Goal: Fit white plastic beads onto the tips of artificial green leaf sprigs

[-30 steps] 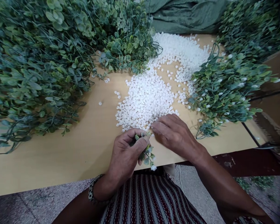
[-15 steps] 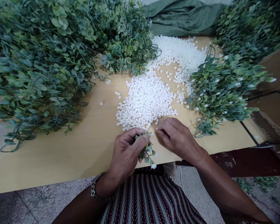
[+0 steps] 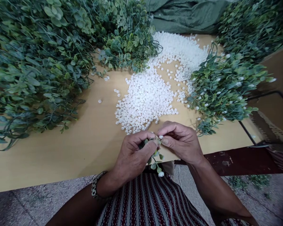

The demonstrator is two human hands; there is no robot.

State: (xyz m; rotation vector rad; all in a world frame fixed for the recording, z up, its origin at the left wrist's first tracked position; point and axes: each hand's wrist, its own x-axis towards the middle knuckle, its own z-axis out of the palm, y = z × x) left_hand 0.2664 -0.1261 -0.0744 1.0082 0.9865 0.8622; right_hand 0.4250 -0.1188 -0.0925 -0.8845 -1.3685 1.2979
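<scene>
My left hand [image 3: 138, 154] is closed around an artificial leaf sprig [image 3: 153, 165], whose lower stem hangs below the fingers and ends in a white flower tip. Close beside it, my right hand [image 3: 182, 141] pinches a small white flower bead [image 3: 161, 137] between thumb and forefinger, at the upper end of the sprig. Whether the bead sits on a stem there, I cannot tell. Just beyond both hands lies a heap of the same white beads [image 3: 143, 102] on the table [image 3: 96, 141].
Large piles of artificial greenery [image 3: 37, 62] cover the table's left and back. To the right lies a bunch with white tips [image 3: 226, 88], beside a cardboard box [image 3: 278, 72]. A green cloth [image 3: 186, 15] is at the back; a few loose beads are scattered about.
My right hand has moved from the edge of the bead heap to the sprig, with a white bead at its fingertips. My left hand has shifted slightly right with the sprig.
</scene>
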